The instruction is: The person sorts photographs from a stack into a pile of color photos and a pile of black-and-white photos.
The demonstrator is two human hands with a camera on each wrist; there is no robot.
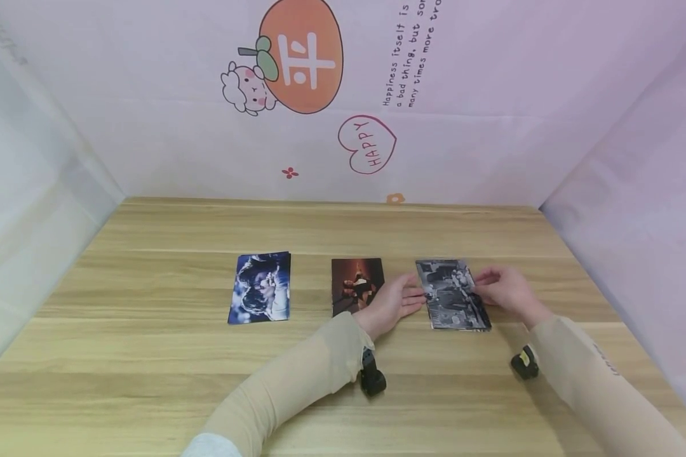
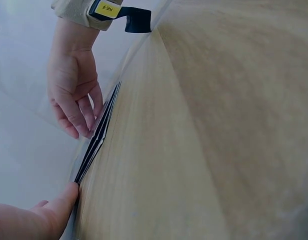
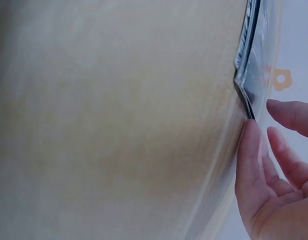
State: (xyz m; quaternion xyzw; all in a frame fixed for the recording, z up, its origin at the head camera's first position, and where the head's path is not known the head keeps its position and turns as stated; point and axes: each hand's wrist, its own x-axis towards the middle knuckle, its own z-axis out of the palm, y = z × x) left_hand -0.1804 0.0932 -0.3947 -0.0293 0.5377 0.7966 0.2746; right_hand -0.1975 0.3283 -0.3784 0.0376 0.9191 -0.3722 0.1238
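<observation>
A stack of black-and-white photo cards (image 1: 448,292) lies on the table between the two hands. My left hand (image 1: 393,306) reaches across the front of a dark reddish photo card (image 1: 351,279), its straight fingers at the stack's left edge. At the right edge is my right hand (image 1: 510,293), loosely bent. In the right wrist view its thumb (image 3: 251,142) touches the corner of the stack, with the other fingers apart from it. Seen edge-on in the left wrist view, the cards (image 2: 96,137) are slightly spread, and the left hand's thumb (image 2: 69,195) meets their near end.
Farther left on the wooden table (image 1: 148,355) lies a small pile of blue-toned photo cards (image 1: 260,289). Behind the table rises a white printed backdrop (image 1: 469,158), with pale cloth on both sides. A black wrist camera (image 1: 373,377) hangs below the left sleeve.
</observation>
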